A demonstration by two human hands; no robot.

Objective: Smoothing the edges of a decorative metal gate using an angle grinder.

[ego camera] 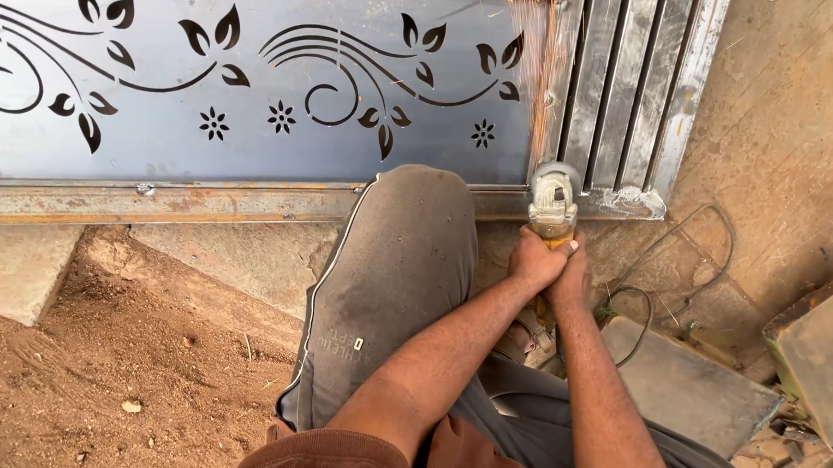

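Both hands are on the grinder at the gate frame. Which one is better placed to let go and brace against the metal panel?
Probably the left hand: it grips the angle grinder on the side toward the patterned panel, while the right hand lies farther away.

Your forearms are bare down to your left hand (534, 260) and right hand (572, 273), with rust-brown short sleeves (326, 454) showing at the bottom edge. You wear dusty grey trousers (387, 288) with a thin pale piping line down the outer seam and a small printed mark low on the thigh. A strapped sandal (533, 338) shows on your foot.
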